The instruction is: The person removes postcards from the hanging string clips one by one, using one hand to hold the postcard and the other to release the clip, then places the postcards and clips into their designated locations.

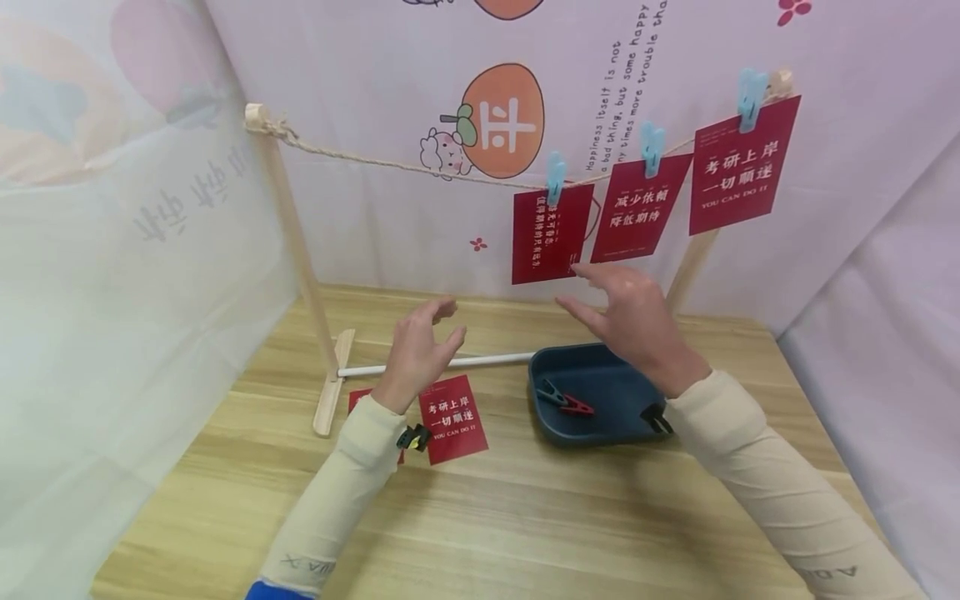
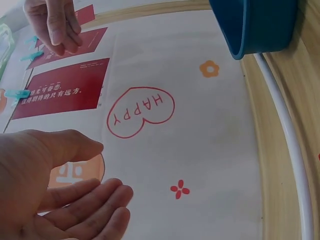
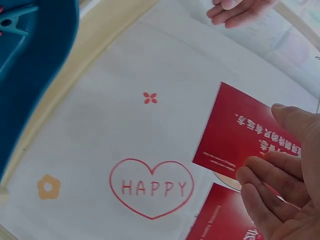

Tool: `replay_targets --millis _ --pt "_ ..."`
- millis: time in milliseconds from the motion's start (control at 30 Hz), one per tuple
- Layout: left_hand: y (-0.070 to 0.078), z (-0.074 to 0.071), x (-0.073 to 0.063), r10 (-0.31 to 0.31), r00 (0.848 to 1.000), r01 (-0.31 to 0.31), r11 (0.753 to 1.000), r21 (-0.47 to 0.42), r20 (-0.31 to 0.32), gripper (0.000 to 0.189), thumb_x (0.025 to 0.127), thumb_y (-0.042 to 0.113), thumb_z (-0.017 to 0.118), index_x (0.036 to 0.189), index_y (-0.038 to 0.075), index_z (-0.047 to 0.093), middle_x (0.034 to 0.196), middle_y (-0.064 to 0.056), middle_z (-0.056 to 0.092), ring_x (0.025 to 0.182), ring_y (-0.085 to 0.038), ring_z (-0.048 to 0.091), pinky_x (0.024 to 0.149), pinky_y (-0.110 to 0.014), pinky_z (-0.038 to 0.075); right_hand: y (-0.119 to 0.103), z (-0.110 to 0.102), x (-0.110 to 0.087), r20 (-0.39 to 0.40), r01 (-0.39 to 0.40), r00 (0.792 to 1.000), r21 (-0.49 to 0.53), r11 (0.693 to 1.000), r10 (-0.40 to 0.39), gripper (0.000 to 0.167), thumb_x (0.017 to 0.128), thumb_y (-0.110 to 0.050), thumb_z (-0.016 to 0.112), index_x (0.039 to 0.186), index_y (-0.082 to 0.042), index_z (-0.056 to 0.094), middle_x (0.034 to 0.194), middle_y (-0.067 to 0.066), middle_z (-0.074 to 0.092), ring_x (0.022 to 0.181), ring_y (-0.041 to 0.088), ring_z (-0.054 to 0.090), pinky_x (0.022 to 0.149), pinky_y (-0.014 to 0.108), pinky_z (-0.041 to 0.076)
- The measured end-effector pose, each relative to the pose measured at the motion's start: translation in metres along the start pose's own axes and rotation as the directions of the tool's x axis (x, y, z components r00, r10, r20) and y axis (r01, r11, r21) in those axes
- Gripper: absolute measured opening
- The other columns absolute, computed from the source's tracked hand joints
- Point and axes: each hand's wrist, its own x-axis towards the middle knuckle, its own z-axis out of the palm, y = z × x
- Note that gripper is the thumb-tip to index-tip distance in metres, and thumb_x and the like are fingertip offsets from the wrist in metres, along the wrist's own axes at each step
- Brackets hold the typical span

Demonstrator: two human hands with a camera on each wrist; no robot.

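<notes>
My right hand is raised in front of the hanging cards, thumb and fingers apart with nothing between them. Its fingertips overlap the lower corner of the leftmost red card in the head view. A light blue clothespin holds that card, turned sideways, on a twine line. Two more red cards, a middle card and a right card, hang beside it from similar clothespins. Over the table, my left hand is loosely curved and holds nothing. Below it lies a red card, with another partly hidden by the wrist.
A dark blue tray on the wooden table contains a teal clothespin and a red clothespin. A wooden post carries the twine at left, and a white rod runs low behind the hands. Printed cloth surrounds the table.
</notes>
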Motion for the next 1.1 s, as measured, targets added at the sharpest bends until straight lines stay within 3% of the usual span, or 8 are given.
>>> replay_targets --millis 200,667,1100 --pt "0.001 0.008 0.009 0.044 0.999 -0.046 0.994 -0.104 -0.023 0.041 0.097 0.012 0.075 0.136 0.001 0.065 0.132 -0.017 0.073 0.123 -0.032 0.07 0.111 -0.044 0.056 -0.005 -0.01 0.01 -0.028 0.011 1.0 0.003 1.0 -0.011 0.055 0.086 -0.026 0.089 0.132 -0.002 0.072 0.127 0.018 0.076 0.109 0.036 0.077 0.095 0.053 0.064" --pt "0.015 0.022 0.03 0.107 0.994 -0.111 0.967 -0.227 -0.034 0.041 0.099 0.016 0.076 0.135 0.002 0.065 0.13 -0.014 0.074 0.122 -0.026 0.072 0.111 -0.037 0.056 -0.021 -0.028 0.034 -0.07 0.011 0.998 0.043 0.999 -0.007 0.049 0.089 -0.023 0.087 0.131 -0.001 0.072 0.129 0.019 0.075 0.118 0.038 0.074 0.101 0.055 0.061" --pt "0.017 0.037 0.044 0.088 0.996 -0.091 0.937 -0.337 -0.026 0.039 0.099 0.018 0.076 0.134 0.003 0.065 0.13 -0.014 0.074 0.121 -0.027 0.072 0.111 -0.039 0.056 -0.027 -0.038 0.038 -0.063 -0.001 0.998 0.037 0.999 0.004 0.052 0.089 -0.025 0.087 0.133 -0.003 0.072 0.131 0.018 0.075 0.12 0.037 0.073 0.1 0.056 0.061"
